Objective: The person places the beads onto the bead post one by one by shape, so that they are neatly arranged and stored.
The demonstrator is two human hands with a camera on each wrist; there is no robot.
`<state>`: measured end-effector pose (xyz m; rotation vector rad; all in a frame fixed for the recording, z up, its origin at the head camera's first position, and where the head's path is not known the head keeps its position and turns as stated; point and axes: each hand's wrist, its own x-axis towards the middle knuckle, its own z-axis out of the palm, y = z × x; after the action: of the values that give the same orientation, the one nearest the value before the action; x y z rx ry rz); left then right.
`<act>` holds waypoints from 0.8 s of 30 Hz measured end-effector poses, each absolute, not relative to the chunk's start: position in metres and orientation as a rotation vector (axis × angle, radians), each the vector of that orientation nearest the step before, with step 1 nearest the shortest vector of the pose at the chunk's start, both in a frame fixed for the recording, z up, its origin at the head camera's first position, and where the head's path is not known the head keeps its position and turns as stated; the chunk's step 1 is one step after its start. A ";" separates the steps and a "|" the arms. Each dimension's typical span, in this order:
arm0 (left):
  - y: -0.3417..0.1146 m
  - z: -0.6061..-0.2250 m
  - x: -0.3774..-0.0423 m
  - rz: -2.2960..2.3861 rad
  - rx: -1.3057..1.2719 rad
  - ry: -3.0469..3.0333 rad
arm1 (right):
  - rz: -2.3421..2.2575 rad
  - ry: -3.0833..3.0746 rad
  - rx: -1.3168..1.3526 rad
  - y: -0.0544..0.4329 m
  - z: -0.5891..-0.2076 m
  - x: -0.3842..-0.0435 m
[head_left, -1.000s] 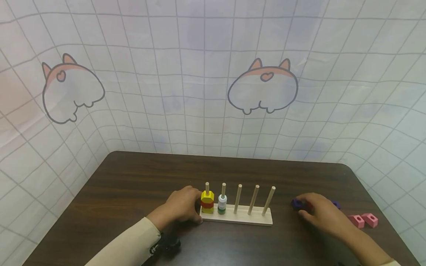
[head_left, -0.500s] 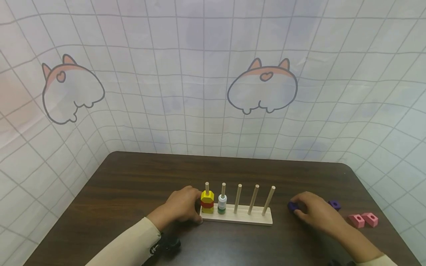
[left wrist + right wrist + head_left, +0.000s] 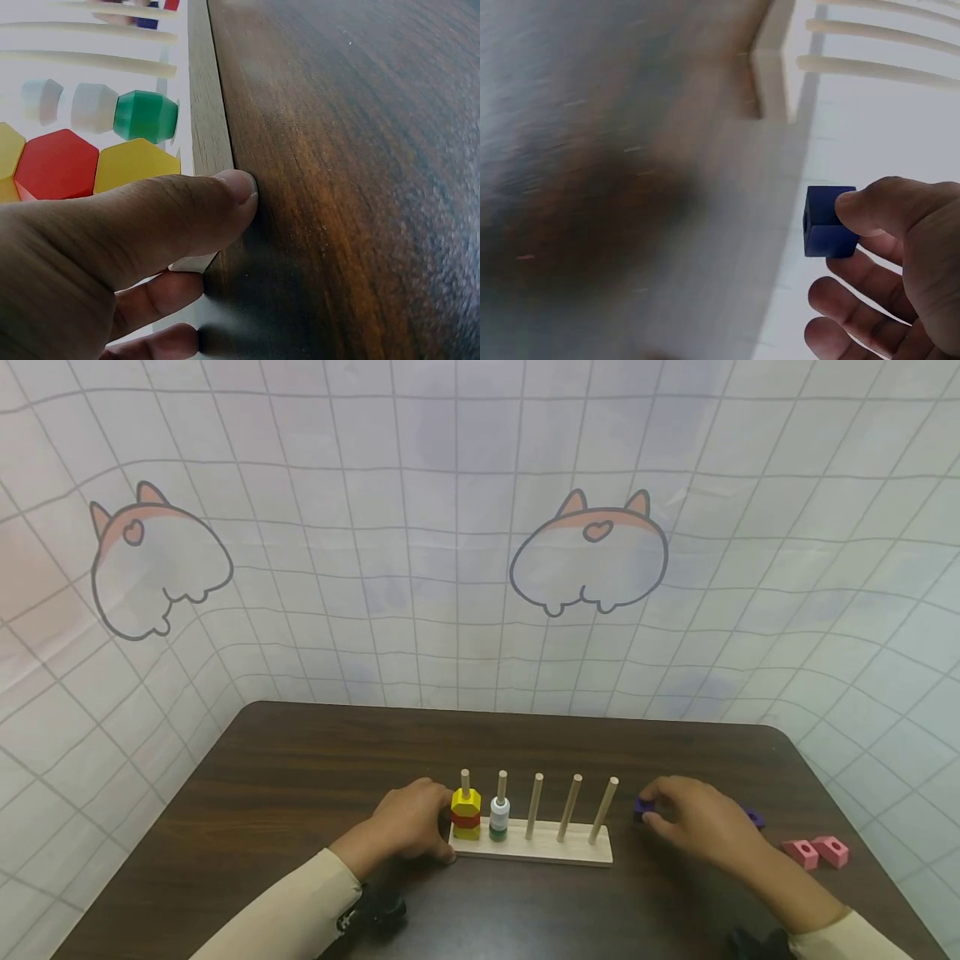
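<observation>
A wooden peg rack (image 3: 532, 846) with several upright pegs stands on the dark table. Its leftmost peg carries a stack of yellow and red beads (image 3: 466, 814); the peg beside it holds white beads over a green bead (image 3: 146, 116). My left hand (image 3: 412, 817) grips the rack's left end, thumb along the near edge of the base. My right hand (image 3: 697, 818) pinches a dark blue-purple block (image 3: 831, 223) between thumb and index finger, to the right of the rack. A hole shows in one face of that block, and the other fingers hang curled below it.
Another purple block (image 3: 754, 817) lies on the table (image 3: 337, 743), partly hidden behind my right hand. Two pink blocks (image 3: 816, 852) with holes sit at the far right. A white grid-patterned cloth (image 3: 450, 668) rises behind the table's back edge.
My right hand has drawn the purple block leftward, toward the rack, and now raises it a little. My left hand keeps its grip on the rack's end.
</observation>
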<state>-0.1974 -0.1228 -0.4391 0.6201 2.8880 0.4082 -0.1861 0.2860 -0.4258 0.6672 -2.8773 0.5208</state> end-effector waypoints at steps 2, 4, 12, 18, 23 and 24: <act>-0.122 -0.439 -0.197 0.415 0.618 2.884 | 0.538 -2.870 0.670 0.282 -0.417 -0.185; -0.122 -0.439 -0.197 0.419 0.611 2.878 | 0.553 -2.865 0.666 0.278 -0.407 -0.184; -0.123 -0.438 -0.198 0.411 0.580 2.869 | 0.575 -2.825 0.651 0.264 -0.370 -0.180; -0.122 -0.438 -0.199 0.412 0.586 2.869 | 0.619 -2.836 0.593 0.257 -0.348 -0.178; -0.122 -0.438 -0.199 0.419 0.595 2.874 | 0.642 -2.815 0.599 0.251 -0.335 -0.176; -0.122 -0.438 -0.199 0.417 0.598 2.872 | 0.647 -2.799 0.615 0.249 -0.334 -0.176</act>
<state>-0.1990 -0.1215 -0.4380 0.5976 2.8716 0.4171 -0.1760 0.2492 -0.3336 0.6151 -2.7993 0.6466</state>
